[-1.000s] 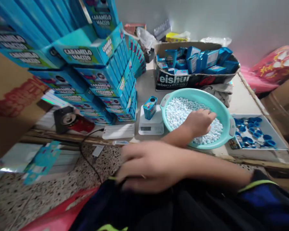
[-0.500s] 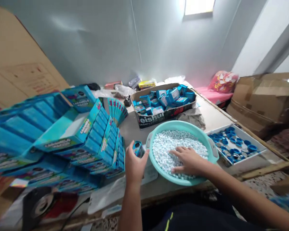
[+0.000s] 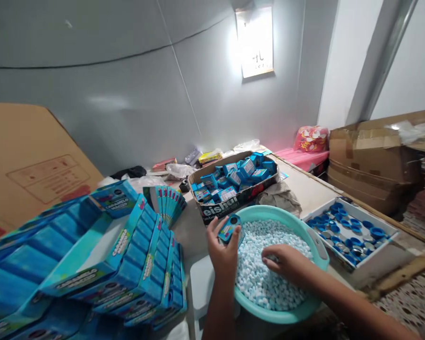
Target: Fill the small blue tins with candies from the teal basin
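My left hand [image 3: 224,248] grips a small blue box [image 3: 230,227] at the left rim of a turquoise basin [image 3: 279,211]. The box is tilted, with a dark round spot on its upper face. Small white and pale-blue candies [image 3: 265,283] fill much of the basin. Over them, my right hand [image 3: 281,259] is closed, its fingers curled round some candies; most of what it holds is hidden. Beyond the basin stands a carton [image 3: 221,210] heaped with similar small blue boxes [image 3: 233,177].
Stacked blue display boxes [image 3: 123,245] rise at the left beside a fan of blue printed cards [image 3: 168,203]. A white tray [image 3: 375,250] of blue caps lies right of the basin. A pale flat-topped object [image 3: 202,283] sits near my left forearm. Large brown cartons [image 3: 368,160] stand farther right.
My left hand has lifted the small blue box from beside the basin to its rim. My right hand has gone from spread fingers on the candies to closed. The view has tilted upward.
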Available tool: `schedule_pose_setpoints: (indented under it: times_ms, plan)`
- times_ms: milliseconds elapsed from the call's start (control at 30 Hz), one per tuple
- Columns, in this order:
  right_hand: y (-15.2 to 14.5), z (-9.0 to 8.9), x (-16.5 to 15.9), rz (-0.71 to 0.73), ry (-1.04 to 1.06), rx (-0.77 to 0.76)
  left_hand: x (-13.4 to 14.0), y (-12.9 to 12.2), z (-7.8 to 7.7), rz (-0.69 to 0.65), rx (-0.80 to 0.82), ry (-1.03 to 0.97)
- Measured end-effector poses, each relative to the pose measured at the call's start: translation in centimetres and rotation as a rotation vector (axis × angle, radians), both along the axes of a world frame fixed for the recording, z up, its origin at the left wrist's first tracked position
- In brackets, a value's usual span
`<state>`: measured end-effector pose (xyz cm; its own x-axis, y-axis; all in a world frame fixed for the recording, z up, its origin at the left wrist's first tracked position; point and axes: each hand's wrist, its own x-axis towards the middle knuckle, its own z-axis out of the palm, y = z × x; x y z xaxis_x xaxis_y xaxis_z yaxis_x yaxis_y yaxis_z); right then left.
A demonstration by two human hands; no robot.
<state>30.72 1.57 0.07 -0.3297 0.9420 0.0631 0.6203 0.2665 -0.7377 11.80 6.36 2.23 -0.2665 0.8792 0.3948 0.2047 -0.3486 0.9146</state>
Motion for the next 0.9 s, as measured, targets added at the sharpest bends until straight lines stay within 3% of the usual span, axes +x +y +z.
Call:
schedule_pose_setpoints:
  times_ms: [200,400,500,733,900]
  plan:
    - [1.1,0.4,0.8,-0.211,0.271,0.101,-0.1,1.1,-1.0,-0.454,-0.273,0.272]
    - [6.3,3.7,-1.1,-0.389,0.83,0.02,-0.1,1.5,-1.1,-0.597,-0.339,0.361]
    - [8.7,4.6,-2.4,-0.443,1.069,-0.034,0.0,1.6,-0.9,-0.608,-0.377,0.427]
    - [9.0,2.6,-2.3,-0.498,1.182,-0.077,0.1,1.9,-1.1,-0.617,-0.383,0.533]
    - [9.4,2.5,-1.7,-0.501,1.314,-0.15,0.6,1.7,-1.0,-0.521,-0.31,0.69]
